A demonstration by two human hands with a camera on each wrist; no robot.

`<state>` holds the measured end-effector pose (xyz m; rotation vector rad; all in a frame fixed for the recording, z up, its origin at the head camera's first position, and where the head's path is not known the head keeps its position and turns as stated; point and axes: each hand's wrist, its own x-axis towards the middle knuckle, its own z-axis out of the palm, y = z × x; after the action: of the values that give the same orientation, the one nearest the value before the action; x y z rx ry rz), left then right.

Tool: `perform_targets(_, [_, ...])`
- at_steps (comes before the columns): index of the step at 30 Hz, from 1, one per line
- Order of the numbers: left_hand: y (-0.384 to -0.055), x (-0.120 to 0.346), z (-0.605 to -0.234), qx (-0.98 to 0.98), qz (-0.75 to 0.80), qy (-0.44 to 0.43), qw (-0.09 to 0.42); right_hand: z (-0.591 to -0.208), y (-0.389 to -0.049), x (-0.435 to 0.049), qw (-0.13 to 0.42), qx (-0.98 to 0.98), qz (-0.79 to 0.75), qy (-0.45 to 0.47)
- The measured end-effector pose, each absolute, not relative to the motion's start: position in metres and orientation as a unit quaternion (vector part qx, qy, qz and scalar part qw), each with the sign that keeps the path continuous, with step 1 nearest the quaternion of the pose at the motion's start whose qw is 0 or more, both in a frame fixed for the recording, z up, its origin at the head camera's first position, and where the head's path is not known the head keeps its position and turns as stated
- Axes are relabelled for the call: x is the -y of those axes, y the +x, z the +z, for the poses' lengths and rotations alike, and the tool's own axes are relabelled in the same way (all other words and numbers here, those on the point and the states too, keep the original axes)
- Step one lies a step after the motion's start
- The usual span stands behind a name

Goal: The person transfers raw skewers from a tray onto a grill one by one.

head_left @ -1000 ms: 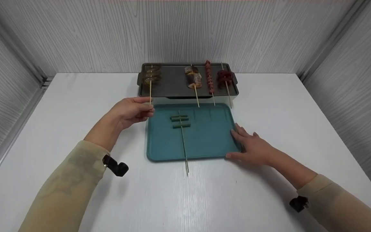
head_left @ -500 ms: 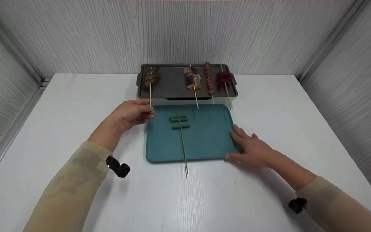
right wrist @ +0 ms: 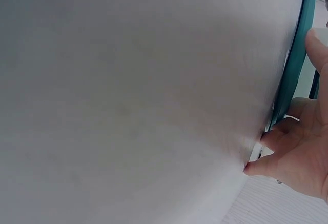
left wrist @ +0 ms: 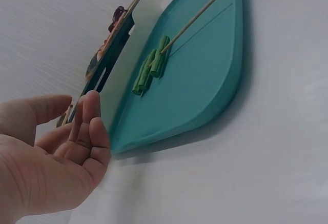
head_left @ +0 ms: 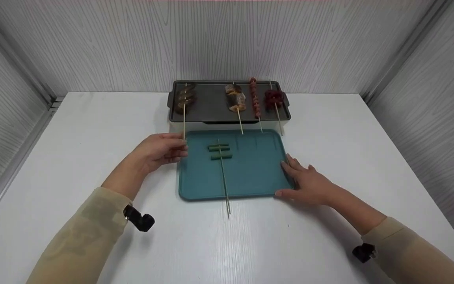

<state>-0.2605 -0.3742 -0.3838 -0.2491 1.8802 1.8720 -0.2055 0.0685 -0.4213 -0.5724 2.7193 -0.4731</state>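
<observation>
My left hand (head_left: 158,152) is at the lower end of a skewer of brown slices (head_left: 185,98), which lies on the left of a dark grill plate (head_left: 210,104). In the left wrist view its thumb stands apart from the fingers (left wrist: 92,103), with no stick visibly pinched. At the near right corner of a teal tray (head_left: 254,169), my right hand (head_left: 309,185) touches the rim with thumb and extended fingers. A skewer of green pieces (head_left: 221,156) lies on the tray, its stick ends jutting past the front edge.
Right of centre on the grill plate lie a skewer of browned chunks (head_left: 235,98), one of small red beads (head_left: 255,98) and one of dark red pieces (head_left: 274,96). Their sticks overhang the plate's front edge. A grey wood-grain wall (head_left: 227,39) stands behind.
My left hand has drawn back toward me along the brown-slice skewer, exposing more of its stick, while the food stays on the plate. My right hand remains at the tray's corner.
</observation>
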Motion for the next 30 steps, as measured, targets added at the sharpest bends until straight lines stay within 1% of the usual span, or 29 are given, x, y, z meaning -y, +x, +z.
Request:
perform_targets(6, [-0.236, 0.376, -0.384, -0.686, 0.683, -0.091, 0.234, -0.423, -0.204, -0.069, 0.164, -0.953, -0.164, -0.197])
perform_targets(17, [-0.179, 0.359, -0.382, -0.662, 0.7, -0.063, 0.261, -0.42, -0.206, -0.068, 0.165, -0.953, -0.161, -0.197])
perform_targets(22, [-0.162, 0.349, -0.387, -0.658, 0.698, -0.054, 0.277, -0.419, -0.207, -0.068, 0.157, -0.952, -0.163, -0.207])
perform_targets(30, [-0.142, 0.331, -0.394, -0.649, 0.691, -0.041, 0.316, -0.423, -0.206, -0.069, 0.161, -0.953, -0.159, -0.201])
